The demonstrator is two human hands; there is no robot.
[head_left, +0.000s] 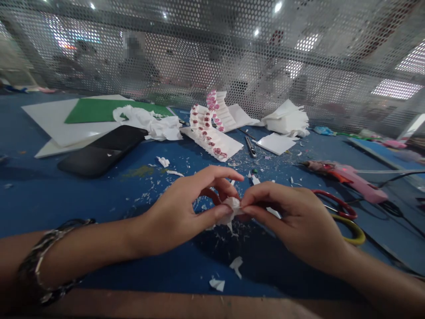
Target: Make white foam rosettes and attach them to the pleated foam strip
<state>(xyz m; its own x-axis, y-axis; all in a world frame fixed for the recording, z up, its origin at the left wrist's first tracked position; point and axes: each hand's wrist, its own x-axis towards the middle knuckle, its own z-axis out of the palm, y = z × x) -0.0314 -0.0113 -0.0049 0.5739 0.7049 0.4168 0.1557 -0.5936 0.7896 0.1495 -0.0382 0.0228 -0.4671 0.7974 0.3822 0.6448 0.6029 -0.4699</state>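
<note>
Between my two hands is a small crumpled piece of white paper [232, 208], held just above the blue table. My left hand [195, 204] pinches its left side between thumb and fingers, with the index finger raised off it. From the other side, the thumb and index fingertip of my right hand [288, 212] are closed on the paper's edge. Close by my right hand lie scissors with one red handle loop [345, 206] and one yellow loop [353, 232]; the hand hides part of them. White paper scraps [217, 284] lie below the hands.
A pink glue gun [355, 179] with its cable lies right. Behind my hands are pleated white pieces with pink decorations [207, 128], a cutter knife [250, 147] and stacked white paper [287, 117]. A black phone [102, 150] and green sheet [96, 110] lie left. A perforated metal screen [199, 53] stands behind.
</note>
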